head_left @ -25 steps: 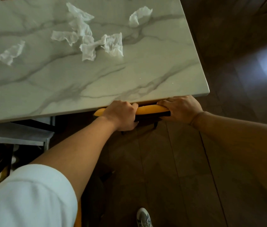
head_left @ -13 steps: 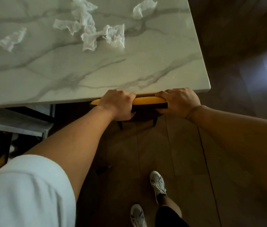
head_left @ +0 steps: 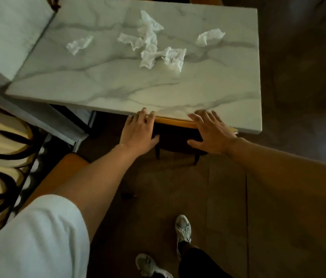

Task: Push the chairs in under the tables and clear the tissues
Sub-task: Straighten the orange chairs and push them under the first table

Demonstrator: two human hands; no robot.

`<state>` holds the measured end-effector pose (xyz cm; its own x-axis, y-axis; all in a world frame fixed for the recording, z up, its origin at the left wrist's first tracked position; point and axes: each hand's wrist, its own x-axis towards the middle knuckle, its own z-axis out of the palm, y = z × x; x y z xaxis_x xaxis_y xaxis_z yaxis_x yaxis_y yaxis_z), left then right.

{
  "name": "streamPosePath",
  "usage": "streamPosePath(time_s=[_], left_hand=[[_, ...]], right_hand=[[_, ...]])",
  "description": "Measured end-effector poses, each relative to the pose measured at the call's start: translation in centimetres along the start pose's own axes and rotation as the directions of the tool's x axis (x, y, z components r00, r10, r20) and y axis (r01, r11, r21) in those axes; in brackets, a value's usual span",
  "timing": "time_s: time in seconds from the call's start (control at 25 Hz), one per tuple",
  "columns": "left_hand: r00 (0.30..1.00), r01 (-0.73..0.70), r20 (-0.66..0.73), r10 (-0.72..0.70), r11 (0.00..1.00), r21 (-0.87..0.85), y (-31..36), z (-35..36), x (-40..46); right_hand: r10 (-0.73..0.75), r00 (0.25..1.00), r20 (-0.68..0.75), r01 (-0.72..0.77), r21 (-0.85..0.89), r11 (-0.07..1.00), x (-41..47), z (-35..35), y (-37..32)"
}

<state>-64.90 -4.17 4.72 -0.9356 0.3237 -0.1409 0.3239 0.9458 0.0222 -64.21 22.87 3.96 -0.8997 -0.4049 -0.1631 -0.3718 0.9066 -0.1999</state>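
The chair sits tucked under the near edge of the marble table, only its orange top rail showing. Your left hand and right hand spread flat-fingered over that rail, gripping nothing (contact unclear). Crumpled tissues lie scattered mid-table, well beyond your fingers.

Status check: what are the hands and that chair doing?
Left hand and right hand open at chair back. Chair tucked under table. Tissues uncleared. Nothing blocking.
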Motion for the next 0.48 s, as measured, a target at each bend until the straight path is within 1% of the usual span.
streamPosePath(time_s=[0.08,0.16,0.28,0.36,0.44,0.48], left_hand=[[0.991,0.136,-0.003,-0.137,0.990,-0.035,-4.0,-0.5,-4.5],[0.966,0.257,0.036,-0.255,0.964,-0.066,-7.7,-0.9,-9.4],[0.882,0.471,0.069,-0.466,0.874,-0.123,-12.9,-0.9,-19.4],[0.805,0.593,0.132,-0.579,0.784,-0.181,-15.6,0.0,-26.3],[0.733,0.680,0.222,-0.643,0.695,-0.234,-17.0,0.9,-33.0],[0.707,0.707,0.262,-0.657,0.647,-0.285,-17.1,1.3,-35.9]], right_hand=[[-0.144,0.989,-0.035,0.143,-0.033,0.989,0.9,-0.1,-4.7],[-0.242,0.970,-0.005,0.242,-0.041,0.969,2.2,0.3,-10.0],[-0.412,0.908,0.072,0.416,-0.056,0.908,3.6,1.6,-20.4],[-0.540,0.832,0.130,0.550,-0.055,0.834,3.8,2.9,-27.6],[-0.660,0.716,0.227,0.681,-0.020,0.732,3.0,4.2,-34.4],[-0.689,0.663,0.293,0.718,0.014,0.696,2.1,4.5,-37.0]])
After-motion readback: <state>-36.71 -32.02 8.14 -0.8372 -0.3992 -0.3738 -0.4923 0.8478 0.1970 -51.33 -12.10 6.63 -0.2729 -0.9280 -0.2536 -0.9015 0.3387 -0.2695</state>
